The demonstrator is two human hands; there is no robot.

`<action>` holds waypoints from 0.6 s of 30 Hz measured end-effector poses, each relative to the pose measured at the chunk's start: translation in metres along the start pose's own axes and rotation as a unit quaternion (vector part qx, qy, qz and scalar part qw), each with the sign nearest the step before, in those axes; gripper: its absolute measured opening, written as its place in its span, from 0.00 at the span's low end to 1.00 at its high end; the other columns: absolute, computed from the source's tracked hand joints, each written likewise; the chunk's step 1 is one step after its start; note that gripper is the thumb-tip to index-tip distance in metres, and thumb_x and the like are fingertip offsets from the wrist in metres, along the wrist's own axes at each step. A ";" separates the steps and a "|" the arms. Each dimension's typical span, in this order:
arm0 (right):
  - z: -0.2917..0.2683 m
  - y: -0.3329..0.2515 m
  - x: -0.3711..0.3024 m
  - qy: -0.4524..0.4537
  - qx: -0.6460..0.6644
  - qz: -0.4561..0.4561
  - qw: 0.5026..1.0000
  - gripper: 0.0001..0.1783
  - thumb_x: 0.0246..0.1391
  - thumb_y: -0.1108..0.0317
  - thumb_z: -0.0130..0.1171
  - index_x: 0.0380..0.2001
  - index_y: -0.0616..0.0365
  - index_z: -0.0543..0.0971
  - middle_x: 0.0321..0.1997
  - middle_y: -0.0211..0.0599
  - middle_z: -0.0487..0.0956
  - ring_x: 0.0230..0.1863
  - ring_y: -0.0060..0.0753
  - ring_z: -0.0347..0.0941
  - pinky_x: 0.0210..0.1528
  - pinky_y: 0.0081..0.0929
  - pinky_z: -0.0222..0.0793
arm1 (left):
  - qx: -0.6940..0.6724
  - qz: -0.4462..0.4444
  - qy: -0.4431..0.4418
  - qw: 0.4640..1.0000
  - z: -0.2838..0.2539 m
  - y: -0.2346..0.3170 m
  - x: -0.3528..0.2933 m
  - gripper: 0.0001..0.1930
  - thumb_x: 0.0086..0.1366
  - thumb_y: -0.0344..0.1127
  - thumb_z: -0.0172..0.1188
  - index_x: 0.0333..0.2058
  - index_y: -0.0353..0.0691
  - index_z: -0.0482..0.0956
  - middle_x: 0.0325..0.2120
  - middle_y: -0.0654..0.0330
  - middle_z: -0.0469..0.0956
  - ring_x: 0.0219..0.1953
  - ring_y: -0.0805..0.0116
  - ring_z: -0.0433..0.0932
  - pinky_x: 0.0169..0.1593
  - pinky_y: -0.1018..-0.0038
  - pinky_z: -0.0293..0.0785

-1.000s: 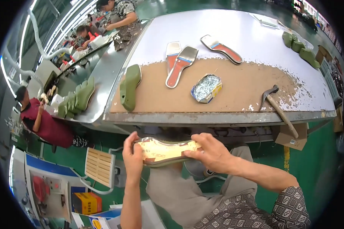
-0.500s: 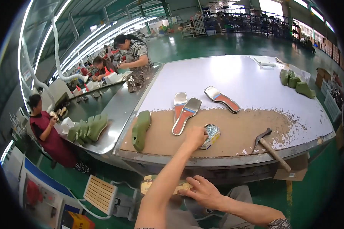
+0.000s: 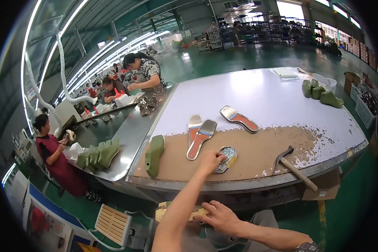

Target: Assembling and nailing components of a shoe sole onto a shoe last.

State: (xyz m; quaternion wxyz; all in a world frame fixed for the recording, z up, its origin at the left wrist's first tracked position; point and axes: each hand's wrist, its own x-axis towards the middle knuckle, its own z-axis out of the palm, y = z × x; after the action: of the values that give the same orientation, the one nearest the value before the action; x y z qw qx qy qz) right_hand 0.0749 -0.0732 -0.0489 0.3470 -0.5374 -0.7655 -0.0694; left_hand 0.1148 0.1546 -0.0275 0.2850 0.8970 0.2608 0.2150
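My left hand (image 3: 211,161) is closed in a pinch at the left edge of a small open carton (image 3: 232,164) on the table. The carton holds small silvery bits that look like tacks. Whatever the fingertips pinch is too small to make out. Low over my lap, my right hand (image 3: 222,216) grips a long yellowish piece (image 3: 163,210) with dark markings. My left forearm crosses in front of its middle, so its kind is unclear. Left of the carton lie metal-and-red sole-shaped plates (image 3: 202,136) and a green shoe last (image 3: 155,155).
A wooden-handled hammer (image 3: 298,173) lies by the table's right front edge. Another sole-shaped plate (image 3: 239,119) lies farther back. Green lasts (image 3: 319,93) stand at the far right, others (image 3: 101,154) on the metal bench at left. Several people work beyond it; a slatted chair (image 3: 110,223) stands lower left.
My left hand has lifted slightly out of the carton's top, its fingers drawn into a pinch. The right hand keeps its grip in my lap. The whole view has shifted a little.
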 end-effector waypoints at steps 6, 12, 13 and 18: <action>-0.008 -0.008 -0.001 -0.024 0.016 0.003 1.000 0.31 0.40 0.74 0.60 0.51 0.37 0.73 0.54 0.42 0.67 0.49 0.46 0.66 0.52 0.35 0.69 | -0.093 -0.003 0.110 0.990 -0.007 -0.001 -0.009 0.11 0.59 0.38 0.63 0.37 0.39 0.82 0.25 0.53 0.81 0.28 0.58 0.81 0.34 0.67 0.74; -0.005 0.000 -0.006 -0.011 0.006 0.010 1.000 0.29 0.43 0.73 0.58 0.51 0.38 0.73 0.54 0.42 0.67 0.49 0.47 0.66 0.51 0.37 0.70 | -0.328 -0.046 0.040 0.943 -0.071 0.053 -0.092 0.10 0.62 0.30 0.61 0.42 0.32 0.78 0.26 0.61 0.80 0.32 0.74 0.79 0.38 0.76 0.75; -0.007 -0.004 -0.002 -0.015 0.009 0.001 1.000 0.28 0.44 0.72 0.57 0.52 0.39 0.73 0.54 0.43 0.67 0.49 0.47 0.67 0.50 0.37 0.70 | -0.299 -0.073 0.056 0.950 -0.085 0.054 -0.121 0.09 0.64 0.29 0.60 0.41 0.32 0.79 0.28 0.61 0.81 0.33 0.73 0.79 0.40 0.76 0.76; -0.017 0.000 0.010 0.012 0.015 -0.022 1.000 0.15 0.51 0.63 0.56 0.45 0.44 0.74 0.51 0.46 0.68 0.46 0.49 0.67 0.46 0.37 0.71 | -0.275 -0.112 0.139 0.945 -0.084 0.052 -0.222 0.04 0.66 0.27 0.57 0.39 0.33 0.76 0.33 0.58 0.81 0.36 0.73 0.80 0.43 0.79 0.75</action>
State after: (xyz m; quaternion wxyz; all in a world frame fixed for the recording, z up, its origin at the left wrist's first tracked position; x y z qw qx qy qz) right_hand 0.0811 -0.0739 -0.0304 0.3620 -0.5148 -0.7738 -0.0720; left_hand -0.0838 0.0208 0.0149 0.5039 0.7097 0.3275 0.3677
